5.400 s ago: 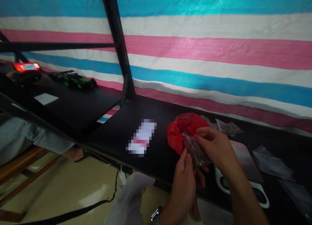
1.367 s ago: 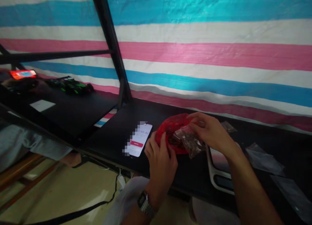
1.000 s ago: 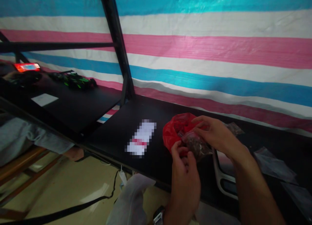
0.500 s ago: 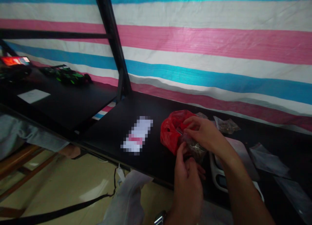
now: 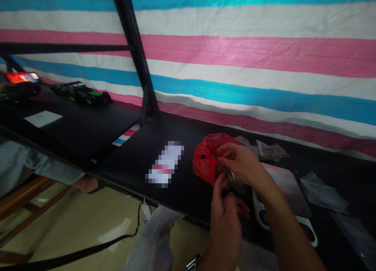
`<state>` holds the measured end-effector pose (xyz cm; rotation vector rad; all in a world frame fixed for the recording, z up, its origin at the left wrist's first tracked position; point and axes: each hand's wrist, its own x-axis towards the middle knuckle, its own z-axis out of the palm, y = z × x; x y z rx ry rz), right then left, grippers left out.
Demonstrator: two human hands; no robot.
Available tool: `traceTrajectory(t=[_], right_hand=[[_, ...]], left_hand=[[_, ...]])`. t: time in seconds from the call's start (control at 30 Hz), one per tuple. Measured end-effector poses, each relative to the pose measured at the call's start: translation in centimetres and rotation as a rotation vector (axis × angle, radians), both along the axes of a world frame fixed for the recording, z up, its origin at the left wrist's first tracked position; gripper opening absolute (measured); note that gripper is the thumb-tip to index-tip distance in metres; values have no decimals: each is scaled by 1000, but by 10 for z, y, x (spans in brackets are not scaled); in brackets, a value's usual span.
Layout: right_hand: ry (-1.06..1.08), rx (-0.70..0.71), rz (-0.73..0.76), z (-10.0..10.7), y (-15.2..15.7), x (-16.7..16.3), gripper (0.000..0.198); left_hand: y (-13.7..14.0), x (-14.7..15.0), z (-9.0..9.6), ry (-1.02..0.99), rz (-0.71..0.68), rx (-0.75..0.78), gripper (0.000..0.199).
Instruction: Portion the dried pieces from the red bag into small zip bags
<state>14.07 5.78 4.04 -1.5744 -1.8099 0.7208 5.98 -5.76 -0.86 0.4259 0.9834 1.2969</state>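
Between my two hands is a small clear plastic bag (image 5: 235, 181) with small dark pieces in it, partly hidden by my fingers. My left hand (image 5: 226, 212) is closed on its lower edge from the near side. At its top, my right hand (image 5: 239, 161) pinches the bag from above. Just behind and left of the bag lies a crumpled red plastic bag (image 5: 205, 161). Under my right forearm sits a kitchen scale (image 5: 286, 185) with a flat metal top and white body.
Filled small bags (image 5: 272, 150) lie behind the scale. Flat clear bags (image 5: 324, 194) lie to its right. A blurred-out white paper (image 5: 166, 165) is on the black table (image 5: 182, 126). Farther left are a green toy car (image 5: 84, 94), a lit phone (image 5: 23, 77) and another person's arm (image 5: 85, 183).
My right hand has shifted slightly left and down along the top of the small bag. My left hand stays at the bag's near side. The camera view has tilted slightly.
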Motion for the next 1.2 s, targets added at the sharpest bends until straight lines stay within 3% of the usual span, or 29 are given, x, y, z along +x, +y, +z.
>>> traceTrajectory(t=[0.17, 0.33, 0.57, 0.73, 0.83, 1.03, 1.2], right_hand=[[29, -24, 2, 5, 1, 3, 17], [39, 28, -9, 11, 1, 8, 16], [-14, -26, -19, 13, -1, 9, 15], [-16, -44, 11, 10, -1, 10, 16], [-19, -33, 1, 10, -2, 9, 16], [-50, -13, -43, 14, -1, 6, 17], [53, -33, -35, 13, -2, 13, 17]], left_hand=[[2, -1, 2, -58, 57, -23, 52], [6, -4, 1, -152, 60, -41, 71], [5, -11, 0, -246, -40, -56, 95], [8, -19, 15, -285, -60, -159, 92], [7, -20, 20, -306, -78, -144, 95], [5, -20, 18, -324, -103, -91, 99], [7, -20, 12, -268, -103, -85, 97]])
